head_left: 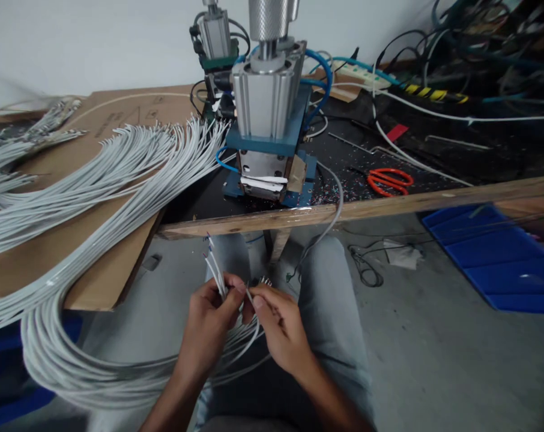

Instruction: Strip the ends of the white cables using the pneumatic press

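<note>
My left hand [215,306] is closed round several white cables [216,267], whose stripped ends with thin coloured cores stick up above the fist. Close beside it, my right hand [278,321] pinches a single white cable [255,327] near its end, fingertips almost touching the left thumb. Both hands are over my lap, below the table edge. A thick bundle of white cables [96,378] curves from the left across my lap, passing under my forearms. Just beyond the hands, a pneumatic press [265,108] with a metal cylinder stands on the bench.
More white cable bundles [132,156] lie on cardboard [105,270] at the left. Orange-handled scissors [389,181] rest near the wooden table edge [434,198], among small coloured scraps. A blue bin [492,258] stands at the right. Hoses and a power strip [359,72] are behind.
</note>
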A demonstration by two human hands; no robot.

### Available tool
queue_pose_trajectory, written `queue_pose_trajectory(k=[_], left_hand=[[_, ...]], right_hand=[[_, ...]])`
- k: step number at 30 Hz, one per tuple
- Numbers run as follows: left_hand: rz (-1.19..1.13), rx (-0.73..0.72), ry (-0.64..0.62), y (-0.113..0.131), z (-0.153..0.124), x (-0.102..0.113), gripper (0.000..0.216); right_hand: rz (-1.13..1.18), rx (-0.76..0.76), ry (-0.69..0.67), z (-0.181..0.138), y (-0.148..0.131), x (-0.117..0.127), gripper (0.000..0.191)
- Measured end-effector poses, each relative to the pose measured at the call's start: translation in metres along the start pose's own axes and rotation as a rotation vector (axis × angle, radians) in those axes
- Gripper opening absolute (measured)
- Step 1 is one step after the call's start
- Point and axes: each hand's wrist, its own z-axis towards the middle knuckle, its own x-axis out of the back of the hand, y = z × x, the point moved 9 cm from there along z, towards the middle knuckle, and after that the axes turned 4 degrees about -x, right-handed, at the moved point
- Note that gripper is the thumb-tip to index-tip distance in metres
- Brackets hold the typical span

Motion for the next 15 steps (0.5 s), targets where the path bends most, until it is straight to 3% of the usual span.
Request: queue_pose_trajectory(k=[2,5,8,12,15], left_hand=[[-0.052,0.026,0.031,0.007,0.003,0.0,0.055],[-0.138,0.085,0.026,0.014,0.009,-0.006,0.059],[-0.165,0.095,0.021,0.022,0.013,-0.01,0.056],[-0.203,-0.22,0.222,0.071,0.0,0.004,0.046],[-0.214,-0.419,0.287,0.112,-0.021,0.003,0.03]], right_hand=[[-0.118,0.227,0.004,0.0,-0.023,0.016,0.029],[-0.347,0.525,-0.04,-0.003,-0.053,0.026,0.038],[-0.48,0.663,-0.05,0.004,-0.07,0.029,0.028],[-0.549,0.707,0.109,0.031,-0.083,0.04,0.022],[-0.624,0.726,0.294,0.049,-0.088,0.049,0.022]])
